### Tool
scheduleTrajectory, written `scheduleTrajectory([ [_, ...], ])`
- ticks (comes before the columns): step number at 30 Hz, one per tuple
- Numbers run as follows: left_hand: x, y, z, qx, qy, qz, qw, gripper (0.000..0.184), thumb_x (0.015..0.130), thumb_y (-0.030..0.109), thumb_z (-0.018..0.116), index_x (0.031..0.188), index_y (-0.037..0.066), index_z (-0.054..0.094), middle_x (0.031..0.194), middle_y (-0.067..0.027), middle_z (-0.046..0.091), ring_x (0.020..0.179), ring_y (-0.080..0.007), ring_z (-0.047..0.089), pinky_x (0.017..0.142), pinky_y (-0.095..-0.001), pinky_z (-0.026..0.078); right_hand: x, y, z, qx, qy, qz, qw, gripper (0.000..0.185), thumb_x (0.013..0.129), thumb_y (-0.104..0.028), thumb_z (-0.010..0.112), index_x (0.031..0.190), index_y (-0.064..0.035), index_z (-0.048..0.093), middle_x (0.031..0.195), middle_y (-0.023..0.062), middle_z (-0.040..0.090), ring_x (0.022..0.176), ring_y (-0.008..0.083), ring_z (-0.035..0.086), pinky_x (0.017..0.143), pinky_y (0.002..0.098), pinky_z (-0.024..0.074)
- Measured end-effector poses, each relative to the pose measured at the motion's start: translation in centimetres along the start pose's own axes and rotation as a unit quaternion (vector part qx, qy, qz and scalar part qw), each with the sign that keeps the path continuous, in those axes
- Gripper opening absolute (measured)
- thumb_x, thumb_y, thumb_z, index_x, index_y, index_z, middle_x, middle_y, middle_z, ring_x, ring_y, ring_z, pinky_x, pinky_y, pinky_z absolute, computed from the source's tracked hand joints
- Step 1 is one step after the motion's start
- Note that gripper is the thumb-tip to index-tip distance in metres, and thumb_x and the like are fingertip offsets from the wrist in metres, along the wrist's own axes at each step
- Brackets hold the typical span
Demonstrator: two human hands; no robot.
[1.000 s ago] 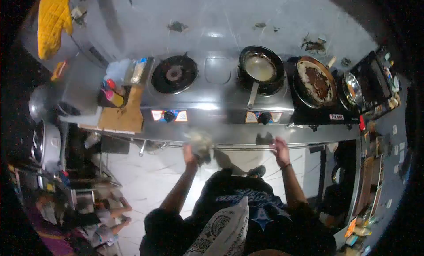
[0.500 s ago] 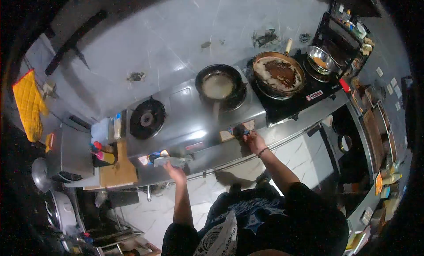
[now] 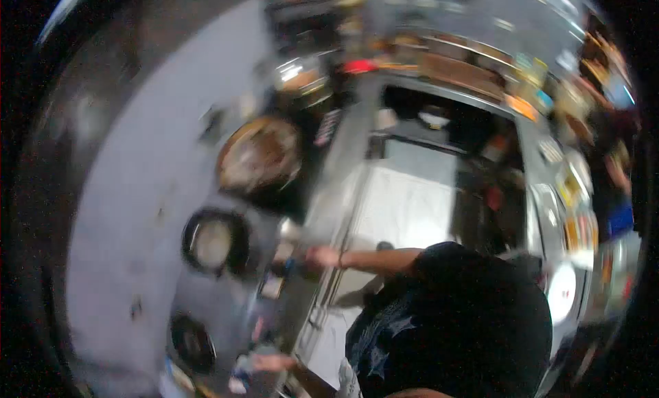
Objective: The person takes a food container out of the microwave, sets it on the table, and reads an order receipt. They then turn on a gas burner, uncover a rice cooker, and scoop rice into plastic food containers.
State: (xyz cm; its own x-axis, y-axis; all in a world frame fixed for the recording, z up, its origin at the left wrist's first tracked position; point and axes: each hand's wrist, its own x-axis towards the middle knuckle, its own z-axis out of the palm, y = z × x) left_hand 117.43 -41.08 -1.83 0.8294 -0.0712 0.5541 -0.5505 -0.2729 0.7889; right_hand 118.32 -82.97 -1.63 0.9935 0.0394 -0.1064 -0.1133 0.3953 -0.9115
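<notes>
Motion blur covers most of the view. My right hand [image 3: 321, 256] is by the front control panel [image 3: 272, 286] of the stove, close to a dark knob; its fingers are too smeared to read. Low in the view, my left hand [image 3: 273, 362] is beside the other end of the panel, with a pale greyish cloth or thin sheet [image 3: 259, 351] at its fingers. A black frying pan [image 3: 212, 243] with pale liquid sits on the burner beyond my hands. Another burner [image 3: 193, 343] is bare.
A large wok [image 3: 259, 155] with brown, foamy contents is on the black stove, with a metal bowl [image 3: 302, 76] beyond it. Shelves of containers [image 3: 461, 74] line the far side. White floor tiles [image 3: 401, 200] lie right of the counter. A person's arm shows at the far right.
The view has swung strongly to the right, so the stove now runs down the left side. My right hand appears slightly away from the knob it was touching; my left remains by the panel.
</notes>
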Motion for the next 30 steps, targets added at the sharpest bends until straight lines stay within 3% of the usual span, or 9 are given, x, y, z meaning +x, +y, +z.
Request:
scheduleTrajectory([
  [2, -0.4, 3.9, 4.9, 0.529, 0.140, 0.101, 0.831, 0.028, 0.089, 0.021, 0.046, 0.108, 0.003, 0.054, 0.110, -0.0183, 0.053, 0.100, -0.0340, 0.051, 0.085, -0.0387, 0.040, -4.1, -2.2, -2.2, -0.208, 0.022, -0.125, 0.970, 0.028, 0.081, -0.025, 0.055, 0.102, -0.0067, 0.052, 0.079, 0.0084, 0.060, 0.069, 0.0202, 0.059, 0.064, 0.0359, 0.0488],
  [5, -1.2, 11.7, 11.6, 0.464, -0.097, -0.042, 0.879, 0.034, 0.090, 0.024, 0.042, 0.116, 0.003, 0.048, 0.125, -0.0168, 0.045, 0.112, -0.0370, 0.043, 0.093, -0.0437, 0.034, -12.7, -8.8, -2.0, -0.353, 0.206, 0.035, 0.912, 0.031, 0.076, -0.026, 0.060, 0.098, -0.0064, 0.051, 0.071, 0.0120, 0.061, 0.068, 0.0238, 0.061, 0.063, 0.0373, 0.0477],
  [7, -1.1, 13.7, 14.2, 0.469, -0.203, 0.088, 0.855, 0.031, 0.089, 0.023, 0.045, 0.112, 0.003, 0.051, 0.126, -0.0158, 0.047, 0.113, -0.0375, 0.044, 0.093, -0.0463, 0.031, -17.5, -9.2, -5.2, -0.368, 0.233, 0.045, 0.899, 0.034, 0.074, -0.021, 0.059, 0.102, -0.0067, 0.048, 0.074, 0.0119, 0.060, 0.069, 0.0279, 0.060, 0.064, 0.0411, 0.0460],
  [13, 3.0, 17.8, 20.7, 0.257, -0.206, 0.013, 0.944, 0.048, 0.085, 0.048, 0.048, 0.110, 0.010, 0.060, 0.103, -0.0173, 0.060, 0.092, -0.0345, 0.058, 0.086, -0.0507, 0.038, -28.6, -10.1, -11.9, -0.311, 0.381, 0.180, 0.852, 0.037, 0.076, -0.023, 0.058, 0.108, -0.0067, 0.047, 0.080, 0.0112, 0.064, 0.069, 0.0237, 0.063, 0.067, 0.0369, 0.0484],
  [15, 5.6, 21.8, 24.7, 0.392, -0.427, -0.073, 0.812, 0.054, 0.084, 0.054, 0.047, 0.105, 0.007, 0.061, 0.099, -0.0154, 0.062, 0.086, -0.0339, 0.059, 0.076, -0.0480, 0.041, -30.5, -10.0, -13.8, -0.363, 0.373, 0.147, 0.841, 0.038, 0.075, -0.022, 0.057, 0.108, -0.0067, 0.047, 0.077, 0.0122, 0.063, 0.073, 0.0269, 0.061, 0.068, 0.0402, 0.0467],
  [16, 5.5, 24.4, 27.7, 0.347, -0.400, -0.101, 0.843, 0.020, 0.079, 0.017, 0.058, 0.087, -0.001, 0.057, 0.080, -0.0171, 0.062, 0.070, -0.0363, 0.058, 0.065, -0.0465, 0.042, -31.4, -10.0, -15.3, -0.357, 0.384, 0.143, 0.840, 0.038, 0.075, -0.022, 0.057, 0.108, -0.0067, 0.047, 0.077, 0.0122, 0.063, 0.073, 0.0269, 0.061, 0.068, 0.0402, 0.0467],
  [19, 5.1, 27.9, 37.0, 0.274, -0.443, 0.086, 0.849, 0.018, 0.077, 0.015, 0.059, 0.080, -0.003, 0.058, 0.070, -0.0202, 0.059, 0.063, -0.0389, 0.057, 0.057, -0.0461, 0.042, -34.5, -12.3, -19.4, -0.413, 0.306, 0.130, 0.848, 0.037, 0.075, -0.021, 0.057, 0.108, -0.0071, 0.046, 0.076, 0.0147, 0.061, 0.076, 0.0320, 0.059, 0.068, 0.0439, 0.0443],
  [23, 2.3, 36.4, 51.0, 0.108, -0.491, 0.073, 0.862, 0.022, 0.078, 0.020, 0.062, 0.089, 0.001, 0.062, 0.076, -0.0214, 0.061, 0.068, -0.0375, 0.058, 0.062, -0.0425, 0.045, -40.4, -18.2, -24.0, -0.437, 0.267, 0.155, 0.845, 0.038, 0.076, -0.020, 0.057, 0.111, -0.0079, 0.046, 0.095, 0.0194, 0.058, 0.087, 0.0363, 0.057, 0.074, 0.0463, 0.0441],
  [30, -5.7, 50.3, 68.6, 0.108, -0.636, 0.287, 0.708, 0.018, 0.080, 0.019, 0.056, 0.092, 0.007, 0.064, 0.080, -0.0160, 0.062, 0.071, -0.0362, 0.059, 0.062, -0.0413, 0.047, -52.0, -30.1, -30.9, -0.479, 0.487, -0.026, 0.729, 0.042, 0.074, -0.024, 0.061, 0.109, -0.0049, 0.050, 0.109, 0.0170, 0.053, 0.100, 0.0342, 0.051, 0.085, 0.0422, 0.0424],
])
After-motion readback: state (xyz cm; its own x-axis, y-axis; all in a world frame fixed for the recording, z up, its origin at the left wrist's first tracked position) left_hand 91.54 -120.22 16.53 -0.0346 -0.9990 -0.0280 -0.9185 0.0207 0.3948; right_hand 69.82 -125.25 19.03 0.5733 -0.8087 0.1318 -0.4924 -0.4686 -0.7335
